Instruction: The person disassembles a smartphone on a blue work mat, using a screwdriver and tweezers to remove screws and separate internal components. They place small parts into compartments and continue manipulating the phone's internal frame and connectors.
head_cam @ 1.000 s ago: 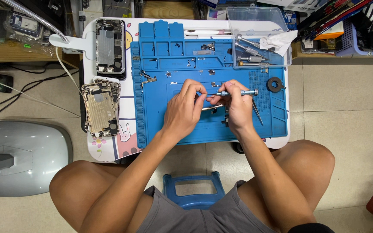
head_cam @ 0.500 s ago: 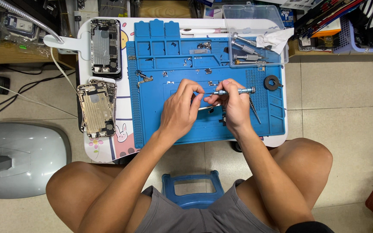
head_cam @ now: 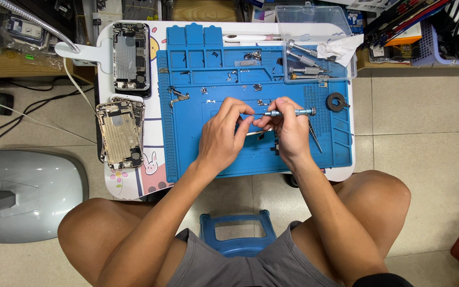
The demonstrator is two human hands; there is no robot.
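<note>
My left hand point(head_cam: 224, 135) and my right hand point(head_cam: 289, 130) meet over the middle of a blue repair mat point(head_cam: 187, 154) on a small white table point(head_cam: 128, 183). My right hand grips a slim grey precision screwdriver point(head_cam: 293, 112) that lies level, its tip pointing left toward my left fingertips. My left thumb and forefinger pinch something tiny at that tip; I cannot make out what it is. A thin metal piece point(head_cam: 256, 133) shows between the two hands, and tweezers point(head_cam: 314, 135) lie on the mat just right of my right hand.
Two opened phone housings point(head_cam: 119, 134) point(head_cam: 130, 56) lie on the table's left side. A clear box of screwdrivers point(head_cam: 314, 58) stands at the back right, a black ring point(head_cam: 337, 101) beside it. Small screws and parts dot the mat. A grey lamp base point(head_cam: 33, 194) sits on the floor left.
Both hands stay over the mat's middle. The left fingertips have closed in on the screwdriver's tip. The view has shifted slightly.
</note>
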